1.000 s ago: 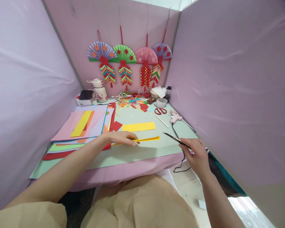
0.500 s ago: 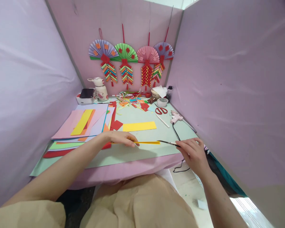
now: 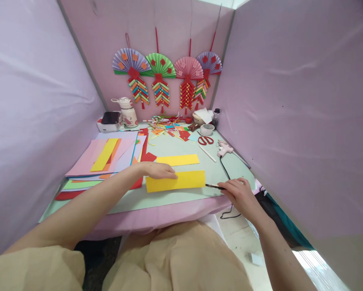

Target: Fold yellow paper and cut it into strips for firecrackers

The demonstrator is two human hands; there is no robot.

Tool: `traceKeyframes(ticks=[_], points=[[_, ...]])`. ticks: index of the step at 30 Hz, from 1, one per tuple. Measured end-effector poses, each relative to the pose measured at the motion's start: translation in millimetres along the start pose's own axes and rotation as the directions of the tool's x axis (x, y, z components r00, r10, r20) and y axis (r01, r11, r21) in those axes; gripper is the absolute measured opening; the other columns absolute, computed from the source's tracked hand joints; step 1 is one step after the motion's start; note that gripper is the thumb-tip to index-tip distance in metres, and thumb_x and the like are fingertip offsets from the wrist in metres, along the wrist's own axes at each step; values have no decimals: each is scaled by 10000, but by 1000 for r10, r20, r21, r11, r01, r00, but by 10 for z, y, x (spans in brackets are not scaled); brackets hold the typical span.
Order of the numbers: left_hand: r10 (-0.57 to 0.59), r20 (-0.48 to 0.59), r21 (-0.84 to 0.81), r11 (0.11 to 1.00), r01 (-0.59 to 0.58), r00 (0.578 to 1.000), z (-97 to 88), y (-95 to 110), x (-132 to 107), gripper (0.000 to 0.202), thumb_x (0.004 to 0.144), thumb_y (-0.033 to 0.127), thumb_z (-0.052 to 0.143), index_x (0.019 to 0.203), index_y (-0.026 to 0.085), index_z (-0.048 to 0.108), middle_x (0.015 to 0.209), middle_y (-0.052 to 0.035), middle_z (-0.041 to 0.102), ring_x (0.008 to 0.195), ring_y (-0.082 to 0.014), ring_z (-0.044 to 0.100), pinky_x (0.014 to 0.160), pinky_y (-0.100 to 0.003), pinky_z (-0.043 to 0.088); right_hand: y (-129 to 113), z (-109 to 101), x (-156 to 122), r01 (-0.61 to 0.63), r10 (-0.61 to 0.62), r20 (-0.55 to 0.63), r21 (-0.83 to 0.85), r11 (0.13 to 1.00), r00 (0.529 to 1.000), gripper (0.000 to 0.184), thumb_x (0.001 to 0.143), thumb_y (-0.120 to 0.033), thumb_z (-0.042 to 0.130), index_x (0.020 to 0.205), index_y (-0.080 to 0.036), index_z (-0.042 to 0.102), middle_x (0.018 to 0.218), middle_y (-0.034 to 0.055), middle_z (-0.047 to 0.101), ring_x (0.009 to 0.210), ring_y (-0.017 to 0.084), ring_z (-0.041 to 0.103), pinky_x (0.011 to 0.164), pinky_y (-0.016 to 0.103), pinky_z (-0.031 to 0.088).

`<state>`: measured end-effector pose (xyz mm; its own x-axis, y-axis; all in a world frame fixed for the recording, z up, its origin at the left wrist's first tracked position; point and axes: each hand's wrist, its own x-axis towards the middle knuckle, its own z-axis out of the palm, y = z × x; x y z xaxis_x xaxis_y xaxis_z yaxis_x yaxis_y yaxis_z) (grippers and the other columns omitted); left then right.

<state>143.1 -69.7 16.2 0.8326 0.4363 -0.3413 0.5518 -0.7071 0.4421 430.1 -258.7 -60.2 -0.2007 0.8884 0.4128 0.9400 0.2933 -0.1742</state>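
Note:
My left hand (image 3: 161, 170) is closed on the upper edge of a yellow paper strip (image 3: 184, 180), its thumb resting on the broad face. The strip is tilted toward me just above the table. In my right hand (image 3: 238, 192) is a slim dark knife (image 3: 214, 186), gripped between thumb and fingers. Its tip meets or overlaps the strip's right end; whether it touches I cannot tell. Behind them a second yellow strip (image 3: 181, 160) lies flat on the table.
Stacked coloured paper (image 3: 84, 157) covers the table's left side. Farther back are paper scraps (image 3: 166, 129), red-handled scissors (image 3: 205, 140), a white pen-like stick (image 3: 207, 153) and a glue gun (image 3: 224, 148) with a black cord. Paper fans (image 3: 160, 66) hang on the back wall.
The held yellow strip, seen edge-on before, now shows its broad face. The knife has come slightly left and down, with its tip at the strip's right end.

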Motion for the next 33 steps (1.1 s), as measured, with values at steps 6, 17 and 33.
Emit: traceKeyframes(ticks=[6, 17, 33], points=[[70, -73, 76, 995, -64, 995, 117, -123, 394, 286, 836, 412, 486, 818, 190, 664, 837, -42, 678, 748, -189, 601, 640, -262, 405, 91, 81, -36, -119, 90, 175, 158, 980, 980, 259, 922, -219, 429, 1088, -278, 619, 980, 29, 697, 895, 203, 636, 823, 383, 445], [479, -117, 470, 798, -377, 870, 592, 57, 551, 592, 927, 512, 378, 1441, 224, 321, 1539, -76, 254, 1427, -252, 164, 1146, -435, 123, 99, 52, -16, -284, 212, 320, 201, 937, 924, 320, 918, -256, 400, 1136, -253, 635, 1094, 52, 673, 963, 225, 605, 830, 356, 468], [436, -41, 350, 849, -396, 899, 788, 116, 700, 812, 853, 692, 345, 1496, 223, 180, 1562, -97, 147, 1437, -297, 96, 1131, -533, 67, 135, -21, 38, -209, 95, 409, 242, 947, 908, 398, 943, -279, 333, 1229, -288, 609, 939, 49, 660, 856, 210, 589, 731, 314, 445]])
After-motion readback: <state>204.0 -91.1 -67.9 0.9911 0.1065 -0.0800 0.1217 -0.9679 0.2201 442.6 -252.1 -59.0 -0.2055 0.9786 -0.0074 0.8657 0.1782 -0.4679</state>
